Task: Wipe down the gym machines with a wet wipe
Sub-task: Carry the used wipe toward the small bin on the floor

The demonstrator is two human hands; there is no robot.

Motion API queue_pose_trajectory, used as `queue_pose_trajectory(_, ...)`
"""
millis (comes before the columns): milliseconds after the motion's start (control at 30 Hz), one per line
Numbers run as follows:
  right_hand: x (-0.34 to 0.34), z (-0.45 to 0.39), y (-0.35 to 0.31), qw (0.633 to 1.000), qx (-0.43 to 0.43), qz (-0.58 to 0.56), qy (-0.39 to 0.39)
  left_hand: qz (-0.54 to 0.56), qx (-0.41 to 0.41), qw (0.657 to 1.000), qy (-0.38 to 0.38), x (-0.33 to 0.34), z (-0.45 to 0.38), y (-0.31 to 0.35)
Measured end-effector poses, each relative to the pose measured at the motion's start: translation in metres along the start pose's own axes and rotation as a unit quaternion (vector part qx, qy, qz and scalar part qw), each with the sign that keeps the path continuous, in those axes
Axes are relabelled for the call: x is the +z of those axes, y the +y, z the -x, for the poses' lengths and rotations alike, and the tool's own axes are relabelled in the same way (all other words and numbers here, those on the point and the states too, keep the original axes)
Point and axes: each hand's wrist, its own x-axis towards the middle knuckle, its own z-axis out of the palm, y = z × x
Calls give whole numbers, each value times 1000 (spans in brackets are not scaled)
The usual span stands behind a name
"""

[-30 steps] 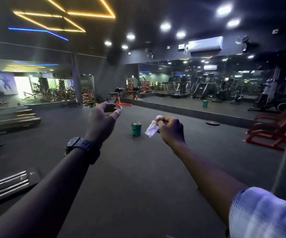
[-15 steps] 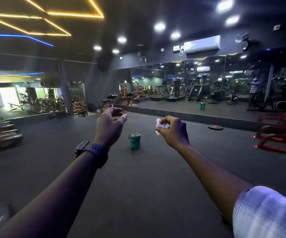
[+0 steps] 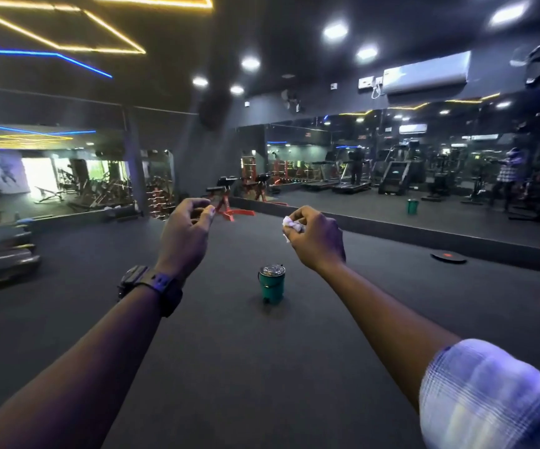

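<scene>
Two bare forearms reach forward into a dim gym. The right hand (image 3: 315, 239) is clenched around a crumpled white wet wipe (image 3: 292, 226), balled up in the curled fingers at about chest height; only a small wad shows, poking out toward the left, so no long axis can be made out. The left hand (image 3: 186, 233) is raised level with it and well apart, fingers loosely curled with thumb and forefinger near each other, holding nothing visible. A dark wristwatch (image 3: 152, 286) sits on the left wrist, and a pale checked sleeve (image 3: 489, 396) covers the right upper arm.

Below and between the hands, a small green bin (image 3: 271, 285) with a shiny lid stands upright on the dark rubber floor (image 3: 229, 367). Beyond, a red-framed bench (image 3: 226, 197) stands before a wall mirror (image 3: 424, 163) reflecting treadmills. Yellow and blue light strips cross the black ceiling.
</scene>
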Motion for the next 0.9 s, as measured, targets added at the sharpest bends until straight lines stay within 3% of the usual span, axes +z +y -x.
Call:
queue_pose_trajectory(200,146,-135,45,998,44,44,-16,30,-10,999,-13,66,-165,-134)
queue_pose_trajectory(433,265,-279,97,992,81,92,-17,59,-39,996,-50,166,-338,-247)
queue_pose_trajectory(700,430,-452,190,993,95,69,-11,60,-40,995,-71,292,-501,-386)
queue_pose_trajectory(900,561,-567,227,990,125,55,-41,50,-61,994,-79,342,-624,-493)
